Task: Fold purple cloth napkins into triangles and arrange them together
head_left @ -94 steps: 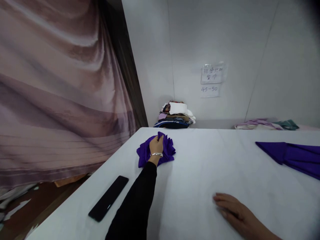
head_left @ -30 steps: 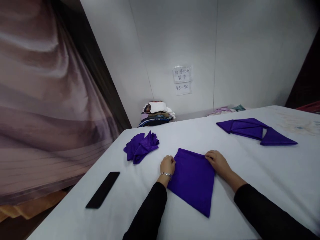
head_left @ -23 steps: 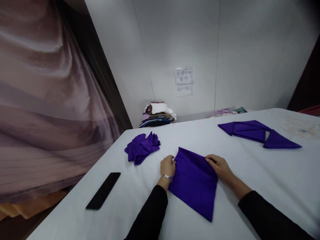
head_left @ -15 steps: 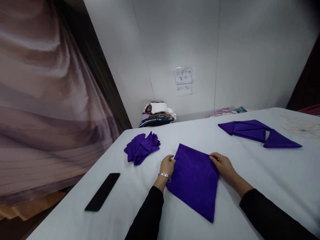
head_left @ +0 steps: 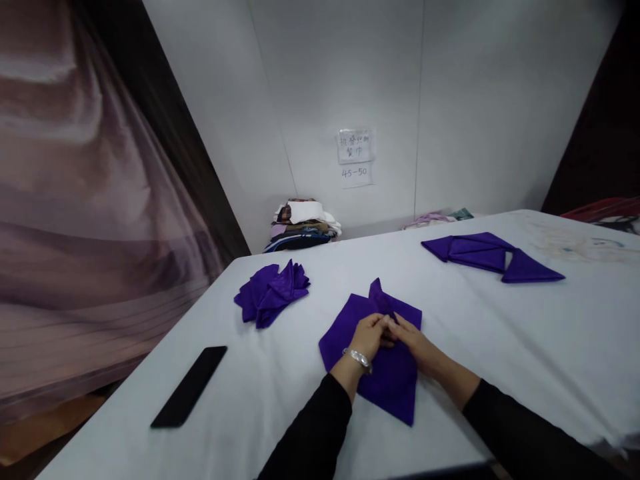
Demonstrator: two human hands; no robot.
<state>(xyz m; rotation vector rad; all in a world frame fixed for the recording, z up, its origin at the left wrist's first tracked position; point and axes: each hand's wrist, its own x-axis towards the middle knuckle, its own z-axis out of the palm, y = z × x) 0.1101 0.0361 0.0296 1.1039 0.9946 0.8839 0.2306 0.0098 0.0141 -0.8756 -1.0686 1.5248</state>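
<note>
A purple cloth napkin (head_left: pixel 345 333) lies on the white-covered table in front of me. Its upper part is pinched inward, and a pointed fold stands up beyond my fingers. My left hand (head_left: pixel 371 337), with a silver bangle at the wrist, grips the gathered cloth near the middle. Close against it, my right hand (head_left: pixel 407 339) pinches the same fold from the other side. The fingertips meet, so the cloth between them is partly hidden.
A pleated purple napkin (head_left: pixel 273 293) sits at the left, and a flat-folded purple napkin (head_left: pixel 493 257) at the far right. A black flat slab (head_left: pixel 190 387) lies near the left edge. Stacked clothes (head_left: pixel 303 227) stand behind the table (head_left: pixel 270 413), below a paper sign (head_left: pixel 356 157).
Both hands have moved inward from the napkin's side corners and now meet over its middle. The flat cloth has been drawn into a raised fold. The view has shifted slightly.
</note>
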